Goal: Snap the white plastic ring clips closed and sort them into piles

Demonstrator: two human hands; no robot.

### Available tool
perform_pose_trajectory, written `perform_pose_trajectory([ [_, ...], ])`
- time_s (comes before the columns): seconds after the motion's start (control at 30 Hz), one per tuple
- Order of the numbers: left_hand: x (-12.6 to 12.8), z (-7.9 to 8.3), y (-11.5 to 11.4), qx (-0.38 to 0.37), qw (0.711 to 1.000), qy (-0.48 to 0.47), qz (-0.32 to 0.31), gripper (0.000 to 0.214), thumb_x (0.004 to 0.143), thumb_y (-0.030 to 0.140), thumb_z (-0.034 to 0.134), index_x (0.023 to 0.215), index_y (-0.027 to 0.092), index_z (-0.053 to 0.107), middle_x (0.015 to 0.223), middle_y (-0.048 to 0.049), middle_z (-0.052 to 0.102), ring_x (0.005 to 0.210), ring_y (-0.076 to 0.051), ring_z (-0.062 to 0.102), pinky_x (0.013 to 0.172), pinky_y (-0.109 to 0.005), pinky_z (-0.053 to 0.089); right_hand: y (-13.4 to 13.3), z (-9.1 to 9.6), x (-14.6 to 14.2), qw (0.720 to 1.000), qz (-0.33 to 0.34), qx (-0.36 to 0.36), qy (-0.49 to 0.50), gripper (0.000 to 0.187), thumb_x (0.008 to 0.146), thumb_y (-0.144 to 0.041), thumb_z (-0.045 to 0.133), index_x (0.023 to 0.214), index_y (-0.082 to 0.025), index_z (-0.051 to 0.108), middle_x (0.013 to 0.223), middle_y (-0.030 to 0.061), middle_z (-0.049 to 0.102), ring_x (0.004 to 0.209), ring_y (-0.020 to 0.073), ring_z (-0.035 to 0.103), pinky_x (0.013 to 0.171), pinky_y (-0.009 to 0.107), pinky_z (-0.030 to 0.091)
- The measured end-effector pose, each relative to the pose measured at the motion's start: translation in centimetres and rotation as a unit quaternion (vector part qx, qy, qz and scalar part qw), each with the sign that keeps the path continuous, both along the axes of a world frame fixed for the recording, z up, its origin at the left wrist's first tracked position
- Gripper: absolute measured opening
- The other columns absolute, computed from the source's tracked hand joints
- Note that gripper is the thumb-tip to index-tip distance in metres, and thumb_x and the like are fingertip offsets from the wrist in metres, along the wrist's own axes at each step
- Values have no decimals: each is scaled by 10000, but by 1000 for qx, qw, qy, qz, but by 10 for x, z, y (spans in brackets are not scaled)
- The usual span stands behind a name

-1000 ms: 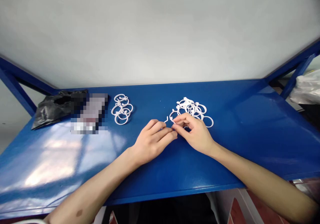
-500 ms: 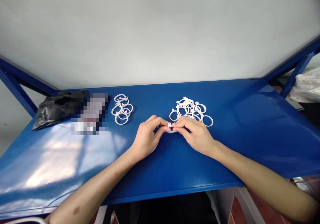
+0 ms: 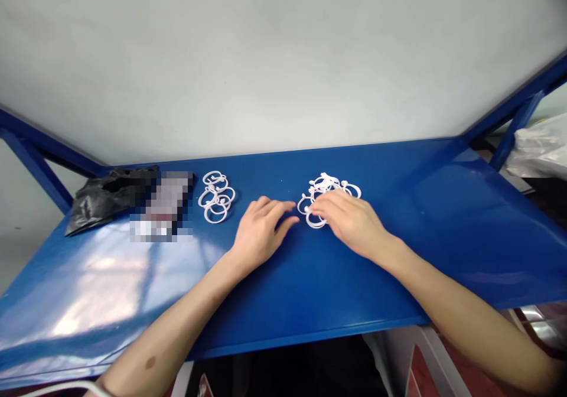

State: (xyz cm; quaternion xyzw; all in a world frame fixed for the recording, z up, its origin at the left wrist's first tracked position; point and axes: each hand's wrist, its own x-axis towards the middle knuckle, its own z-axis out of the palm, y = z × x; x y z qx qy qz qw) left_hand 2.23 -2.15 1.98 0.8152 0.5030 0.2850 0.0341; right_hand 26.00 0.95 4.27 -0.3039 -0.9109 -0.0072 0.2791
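Observation:
My left hand lies on the blue table with its fingers stretched out and nothing in them. My right hand rests flat over the near edge of a pile of white plastic rings. Its fingertips touch one ring lying at the pile's front left. A smaller group of white rings lies to the left of my left hand, apart from it.
A crumpled black bag sits at the table's back left, beside a blurred-out flat object. A white plastic bag lies beyond the blue frame post at the right. A pale wall stands behind the table.
Both hands were pinched together on one white ring. They have come apart: the left hand now lies flat, the right has moved back onto the right pile with the ring under its fingertips.

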Motion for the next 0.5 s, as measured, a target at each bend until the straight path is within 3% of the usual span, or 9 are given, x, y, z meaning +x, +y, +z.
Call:
perform_pose_trajectory([
  [0.1, -22, -2, 15, 43, 981, 105, 156, 383, 1001, 350, 503, 1297, 133, 611, 1257, -155, 680, 1138, -333, 573, 959, -470, 449, 18, 9, 25, 989, -136, 4, -66, 188, 1031, -219, 503, 1018, -183, 687, 1052, 88, 695, 926, 219, 629, 642, 316, 500],
  [0.2, -45, -4, 26, 30, 951, 171, 257, 463, 980, 334, 490, 1364, 85, 561, 1373, -198, 606, 1241, -406, 496, 979, -530, 413, 31, 11, 45, 979, -178, -30, -98, 204, 1028, -225, 508, 976, -203, 703, 1001, 63, 690, 877, 204, 610, 577, 293, 451],
  [0.4, -62, -1, 30, -28, 948, 215, 234, 324, 988, 310, 427, 1081, 178, 707, 1123, -156, 712, 1131, -382, 547, 925, -527, 415, 37, 8, 49, 981, -172, -16, -86, 257, 1047, -288, 480, 1015, -217, 724, 963, 60, 699, 862, 214, 590, 549, 308, 440],
  [0.5, -62, 5, 28, -15, 951, 197, 238, 302, 975, 313, 447, 1129, 193, 677, 1159, -167, 687, 1115, -376, 554, 886, -515, 433, 34, 8, 44, 985, -167, 13, -48, 272, 1050, -331, 480, 1029, -213, 725, 946, 67, 707, 855, 219, 584, 557, 318, 452],
])
